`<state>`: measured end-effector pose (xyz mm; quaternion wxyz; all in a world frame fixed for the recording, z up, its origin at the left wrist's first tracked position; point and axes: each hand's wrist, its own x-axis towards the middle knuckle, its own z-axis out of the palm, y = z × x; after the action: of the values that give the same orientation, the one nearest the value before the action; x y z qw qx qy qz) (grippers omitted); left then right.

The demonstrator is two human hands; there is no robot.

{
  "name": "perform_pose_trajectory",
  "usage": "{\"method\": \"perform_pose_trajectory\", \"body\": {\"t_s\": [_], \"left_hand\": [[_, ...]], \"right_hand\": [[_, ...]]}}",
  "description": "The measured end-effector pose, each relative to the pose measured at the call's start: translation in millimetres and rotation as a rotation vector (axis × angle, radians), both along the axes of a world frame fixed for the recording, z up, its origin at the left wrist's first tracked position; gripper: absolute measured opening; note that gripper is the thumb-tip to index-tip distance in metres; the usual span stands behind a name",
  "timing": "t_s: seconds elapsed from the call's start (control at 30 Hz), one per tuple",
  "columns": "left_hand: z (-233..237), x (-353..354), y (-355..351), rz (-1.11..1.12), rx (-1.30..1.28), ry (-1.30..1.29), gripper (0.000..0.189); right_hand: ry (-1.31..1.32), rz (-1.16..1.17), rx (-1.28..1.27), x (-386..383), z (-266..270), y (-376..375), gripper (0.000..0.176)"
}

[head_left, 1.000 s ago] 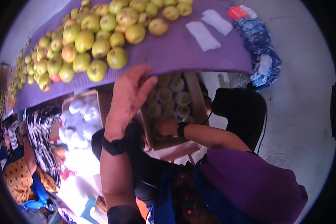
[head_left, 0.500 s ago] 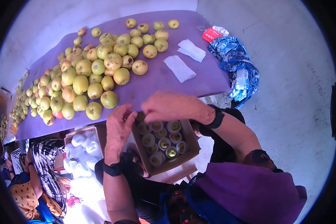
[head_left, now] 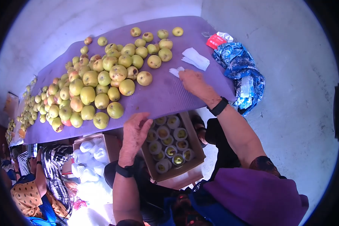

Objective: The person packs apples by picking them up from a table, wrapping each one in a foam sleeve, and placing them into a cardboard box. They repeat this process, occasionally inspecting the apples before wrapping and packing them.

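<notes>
My right hand (head_left: 196, 86) reaches over the purple table (head_left: 158, 96) and its fingers press on a white foam net (head_left: 176, 71), mostly hidden under them. Just above lies another stack of foam nets (head_left: 196, 59). Near the table's front edge is my left hand (head_left: 135, 132), its fingers slightly curled and apart, with nothing seen in it. Below the edge stands a cardboard box (head_left: 180, 171) holding several apples in white nets (head_left: 170, 151). A large pile of green-yellow apples (head_left: 87, 95) covers the left of the table.
An open carton of white foam nets (head_left: 89, 152) stands below the table. At the lower left sits another person in spotted clothing (head_left: 26, 197). Blue patterned cloth (head_left: 235, 62) and a red-and-white packet (head_left: 216, 40) lie at the table's right end.
My right hand has moved from above the box, up and right, to the nearer foam net, now mostly covered. My left hand has shifted slightly right and down, as has the whole view.
</notes>
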<state>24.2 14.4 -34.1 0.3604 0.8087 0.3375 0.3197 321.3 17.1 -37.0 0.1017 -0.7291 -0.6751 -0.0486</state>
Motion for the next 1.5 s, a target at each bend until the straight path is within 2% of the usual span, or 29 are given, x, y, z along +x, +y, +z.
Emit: {"method": "perform_pose_trajectory", "body": {"t_s": [0.07,0.1,0.17,0.2,0.27,0.33,0.4,0.47,0.57,0.63,0.7,0.73,0.8,0.9,1.0,1.03,1.07,1.13,1.17,1.23,1.3,1.37,1.5], "left_hand": [[1.9,2.6,0.0,0.011,-0.031,-0.041,0.019],[3.8,3.2,1.0,0.03,-0.088,-0.063,0.023],[5.0,4.1,0.9,0.069,-0.15,-0.079,0.027],[4.8,5.6,2.2,0.104,-0.172,-0.165,0.033],[6.4,6.3,5.1,0.146,-0.192,-0.245,0.039],[7.6,4.7,7.0,0.132,-0.26,-0.35,0.048],[7.4,3.1,10.4,0.107,-0.353,-0.433,0.046],[11.7,0.8,11.3,-0.031,-0.677,-0.523,0.042],[6.3,0.9,9.4,-0.017,-0.648,-0.498,0.035],[3.6,0.2,9.9,-0.026,-0.618,-0.49,0.035],[-0.9,-1.7,9.2,-0.081,-0.372,-0.402,0.036],[2.7,-2.6,6.7,-0.082,-0.37,-0.402,0.036],[12.8,-4.3,-0.2,0.011,-0.231,-0.187,0.034],[2.1,-9.3,-1.9,0.094,-0.191,-0.287,0.024],[2.8,-14.0,-2.8,0.149,-0.224,-0.289,0.019],[4.6,-14.6,-3.9,0.15,-0.224,-0.29,0.019],[7.1,-14.8,-5.3,0.179,-0.192,-0.209,0.017],[4.5,-16.0,-5.7,0.206,-0.16,-0.127,0.016],[-1.5,-18.1,-4.9,0.144,-0.218,-0.053,0.015],[-4.2,-20.3,-6.9,0.079,-0.275,0.029,0.015],[0.2,-21.2,-10.5,-0.201,-0.142,0.317,0.015],[0.4,-18.6,-13.5,-0.239,-0.113,0.336,0.015],[2.8,-19.2,-13.4,-0.218,-0.064,0.358,0.018]], "right_hand": [[0.357,-0.079,0.063,-4.3,26.4,-2.7,0.024],[0.354,-0.067,0.06,-5.8,34.3,-4.6,0.024],[0.746,0.231,0.221,-13.1,42.6,-12.0,0.023],[0.755,0.242,0.214,-20.9,46.6,-14.5,0.023],[0.982,0.281,0.025,-33.2,53.2,-19.7,0.025],[0.987,0.332,-0.016,-43.2,54.3,-20.1,0.025],[0.988,0.385,-0.054,-52.0,51.8,-18.9,0.026],[0.995,0.446,-0.115,-58.5,49.6,-16.8,0.027],[1.051,0.45,-0.267,-66.1,54.7,-16.7,0.026],[1.0,0.471,-0.285,-74.9,48.8,-15.3,0.027],[0.946,0.492,-0.299,-85.7,41.8,-13.3,0.028],[0.946,0.54,-0.323,-92.1,37.5,-13.0,0.026],[0.945,0.589,-0.348,-97.4,35.8,-10.7,0.025],[0.881,0.67,-0.404,-97.4,37.4,-7.0,0.023],[0.883,0.54,-0.277,-86.2,36.7,2.2,0.023],[0.874,0.466,-0.098,-77.8,35.5,9.8,0.025],[0.859,0.39,0.08,-71.1,34.5,17.0,0.028],[0.779,0.342,0.147,-68.4,40.1,26.3,0.033],[0.701,0.293,0.213,-67.8,41.9,30.8,0.038],[0.637,0.3,0.256,-68.1,25.1,47.3,0.044],[0.574,0.303,0.299,-70.3,8.5,61.6,0.05],[0.637,0.285,0.158,-73.1,-1.3,72.4,0.06],[0.524,0.261,0.216,-74.1,0.8,76.7,0.058]]}}
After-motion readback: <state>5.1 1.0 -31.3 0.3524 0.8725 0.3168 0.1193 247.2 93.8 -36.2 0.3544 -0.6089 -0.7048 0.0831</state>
